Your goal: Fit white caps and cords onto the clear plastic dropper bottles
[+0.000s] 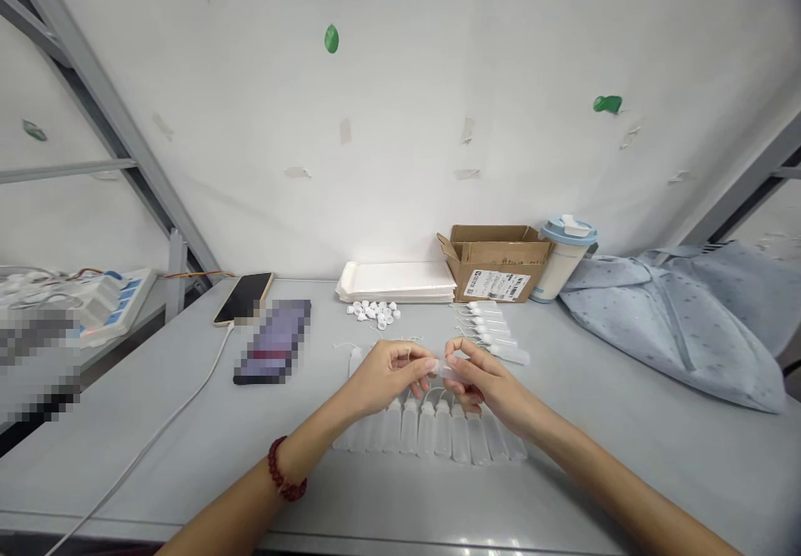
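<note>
My left hand [389, 374] and my right hand [479, 376] meet above the grey table [188, 456], fingers pinched together on a small clear plastic bottle [441, 367] held between them. A red bead bracelet is on my left wrist. Just under the hands lies a row of several small translucent bottles [431, 431] side by side. Beyond the hands sit a heap of small white caps [374, 311] and several capped bottles [491, 331] lying on their sides.
A stack of white flat packs [398, 280], an open cardboard box [494, 262] and a lidded cup [563, 257] stand at the wall. A blue cloth bag [676, 318] lies right. Two phones [244, 297] and a white cable [168, 422] lie left.
</note>
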A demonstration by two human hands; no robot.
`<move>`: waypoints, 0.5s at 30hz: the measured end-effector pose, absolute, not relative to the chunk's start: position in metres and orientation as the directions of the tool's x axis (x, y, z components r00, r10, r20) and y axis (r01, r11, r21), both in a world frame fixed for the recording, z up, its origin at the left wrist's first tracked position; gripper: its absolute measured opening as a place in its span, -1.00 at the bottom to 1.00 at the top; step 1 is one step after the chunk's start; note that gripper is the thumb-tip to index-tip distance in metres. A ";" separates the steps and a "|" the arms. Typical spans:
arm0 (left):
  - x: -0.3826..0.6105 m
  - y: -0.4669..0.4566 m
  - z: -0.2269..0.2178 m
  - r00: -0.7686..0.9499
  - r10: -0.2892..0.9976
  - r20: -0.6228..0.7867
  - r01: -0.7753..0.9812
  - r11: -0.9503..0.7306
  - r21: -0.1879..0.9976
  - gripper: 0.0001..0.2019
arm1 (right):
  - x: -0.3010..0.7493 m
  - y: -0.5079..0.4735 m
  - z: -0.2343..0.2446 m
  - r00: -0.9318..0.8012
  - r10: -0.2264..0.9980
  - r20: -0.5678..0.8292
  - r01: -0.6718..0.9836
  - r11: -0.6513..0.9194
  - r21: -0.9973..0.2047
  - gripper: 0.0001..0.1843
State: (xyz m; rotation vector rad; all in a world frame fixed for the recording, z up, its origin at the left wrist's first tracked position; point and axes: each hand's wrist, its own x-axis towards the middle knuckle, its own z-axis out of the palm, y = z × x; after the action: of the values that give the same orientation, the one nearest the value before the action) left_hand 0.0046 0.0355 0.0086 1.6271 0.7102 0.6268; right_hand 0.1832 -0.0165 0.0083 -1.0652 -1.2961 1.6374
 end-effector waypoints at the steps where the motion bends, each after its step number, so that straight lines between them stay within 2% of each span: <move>1: 0.005 0.036 0.007 0.674 0.739 0.004 0.109 -0.105 0.989 -0.71 | 0.183 -0.016 0.008 -0.344 0.928 -0.142 -0.068 -0.176 -0.982 -0.70; 4: 0.006 0.037 0.003 0.676 0.736 -0.022 0.126 -0.086 0.988 -0.66 | 0.182 -0.016 0.008 -0.327 0.939 -0.108 0.011 -0.110 -0.994 -0.71; 7: 0.007 0.038 0.003 0.643 0.765 -0.041 0.143 -0.067 0.987 -0.62 | 0.182 -0.017 0.004 -0.249 0.966 0.064 0.274 0.133 -0.953 -0.76; 9: 0.007 0.039 0.004 0.604 0.793 -0.080 0.151 -0.016 0.988 -0.60 | 0.183 -0.017 -0.001 -0.235 0.941 0.242 0.501 0.331 -0.800 -0.81; 11: 0.007 0.039 0.005 0.573 0.809 -0.131 0.168 0.040 0.985 -0.59 | 0.185 -0.017 -0.007 -0.279 0.881 0.382 0.641 0.467 -0.609 -0.81; 13: 0.007 0.039 0.005 0.568 0.807 -0.159 0.174 0.071 0.982 -0.58 | 0.186 -0.017 -0.012 -0.323 0.821 0.471 0.688 0.546 -0.478 -0.80; 15: 0.006 0.039 0.005 0.584 0.797 -0.151 0.148 0.079 0.986 -0.59 | 0.187 -0.016 -0.015 -0.335 0.777 0.533 0.704 0.582 -0.407 -0.80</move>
State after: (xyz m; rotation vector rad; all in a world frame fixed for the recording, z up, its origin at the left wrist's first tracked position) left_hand 0.0060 0.0390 0.0047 1.4373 0.8613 0.5896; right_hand 0.1874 -0.0159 -0.0152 -1.1733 -2.1067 0.1332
